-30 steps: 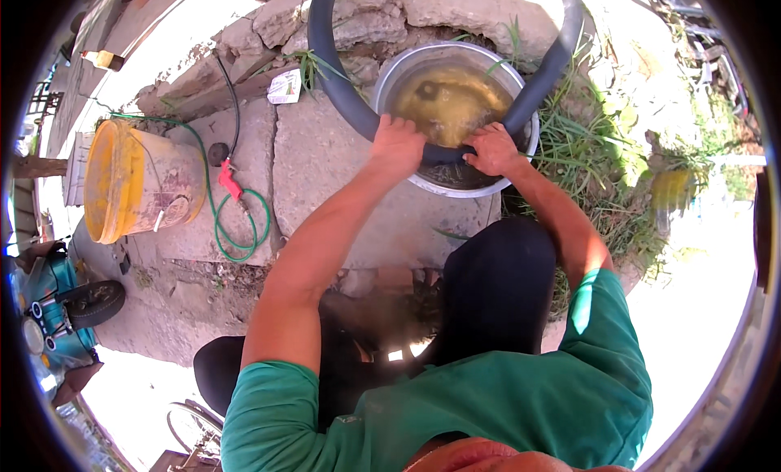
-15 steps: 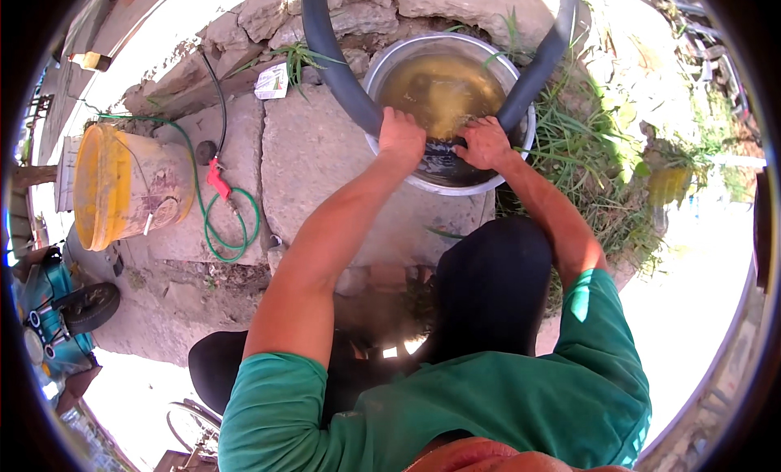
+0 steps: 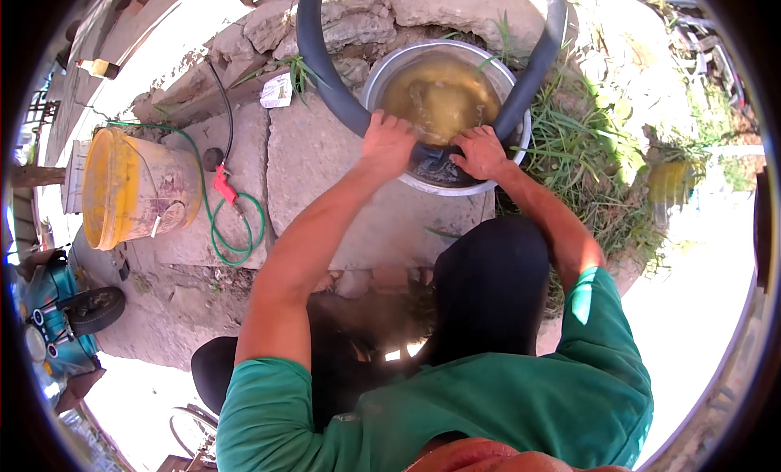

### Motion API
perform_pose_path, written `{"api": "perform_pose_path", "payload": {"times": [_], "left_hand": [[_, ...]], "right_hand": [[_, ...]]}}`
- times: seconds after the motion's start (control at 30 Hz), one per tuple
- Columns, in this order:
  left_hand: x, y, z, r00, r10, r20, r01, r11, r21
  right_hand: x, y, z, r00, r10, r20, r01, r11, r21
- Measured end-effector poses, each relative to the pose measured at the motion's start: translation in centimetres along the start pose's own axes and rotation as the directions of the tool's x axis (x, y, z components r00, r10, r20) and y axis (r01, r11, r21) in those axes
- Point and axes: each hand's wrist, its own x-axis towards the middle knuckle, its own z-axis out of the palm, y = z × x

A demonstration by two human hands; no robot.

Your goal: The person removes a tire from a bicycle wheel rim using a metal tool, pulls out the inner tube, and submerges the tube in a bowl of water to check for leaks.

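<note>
Inner tube (image 3: 333, 90) | both grips clenched on it: left hand (image 3: 387, 143), right hand (image 3: 482, 152) | over basin (image 3: 390, 69), apparently dipped in water

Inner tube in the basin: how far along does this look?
Done: the metal basin is filled with murky water. In hand: left hand and right hand press the lowest stretch of the black inner tube underwater. Left, probably: both long arcs rising past the rim are still out of the water.
</note>
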Motion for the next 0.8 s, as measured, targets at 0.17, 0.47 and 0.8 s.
{"api": "perform_pose_path", "payload": {"times": [0.17,0.47,0.8], "left_hand": [[-0.5,0.9,-2.3,0.993,-0.055,0.101,0.056,0.998,-0.002],[-0.9,1.1,-1.0,0.997,-0.065,0.046,0.072,0.984,-0.161],[0.0,1.5,1.5,0.988,-0.091,0.127,0.085,0.995,0.052]], "right_hand": [[1.2,-3.0,-0.5,0.998,0.037,-0.052,-0.028,0.986,0.167],[2.6,-3.0,-4.3,0.997,-0.042,0.058,0.021,0.946,0.324],[1.4,2.1,-5.2,0.983,-0.057,0.173,0.072,0.994,-0.084]]}}
